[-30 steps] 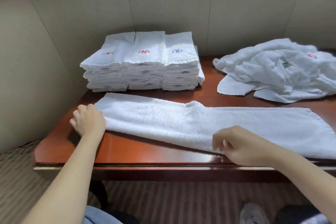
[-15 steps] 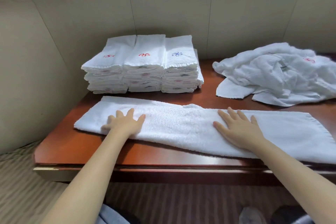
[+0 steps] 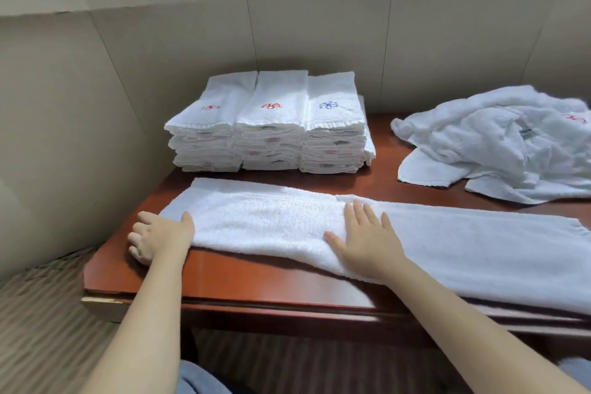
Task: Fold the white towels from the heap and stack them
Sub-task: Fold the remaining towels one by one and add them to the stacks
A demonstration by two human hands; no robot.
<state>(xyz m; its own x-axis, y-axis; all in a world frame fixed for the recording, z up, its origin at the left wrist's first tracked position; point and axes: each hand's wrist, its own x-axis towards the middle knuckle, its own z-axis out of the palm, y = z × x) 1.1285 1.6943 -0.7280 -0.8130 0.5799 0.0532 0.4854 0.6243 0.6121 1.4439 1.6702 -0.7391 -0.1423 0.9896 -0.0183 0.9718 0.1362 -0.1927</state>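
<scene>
A long white towel [image 3: 463,249], folded into a narrow strip, lies across the front of the wooden table [image 3: 256,278]. My left hand [image 3: 160,238] is at its left end, thumb on top and fingers curled at the edge, pinching the end. My right hand [image 3: 367,240] presses flat on the middle of the strip with straight fingers. Three side-by-side stacks of folded white towels [image 3: 271,125] with red and blue embroidery stand at the back left. The heap of unfolded towels [image 3: 499,141] lies at the back right.
Beige walls enclose the table on the left and behind the stacks. The table's front edge [image 3: 287,304] runs just below the towel, whose right part hangs slightly over it. Striped carpet [image 3: 48,313] lies below on the left.
My left hand slid from lying flat on the towel out to its left end and now pinches it. My right hand shifted left along the strip and stays flat.
</scene>
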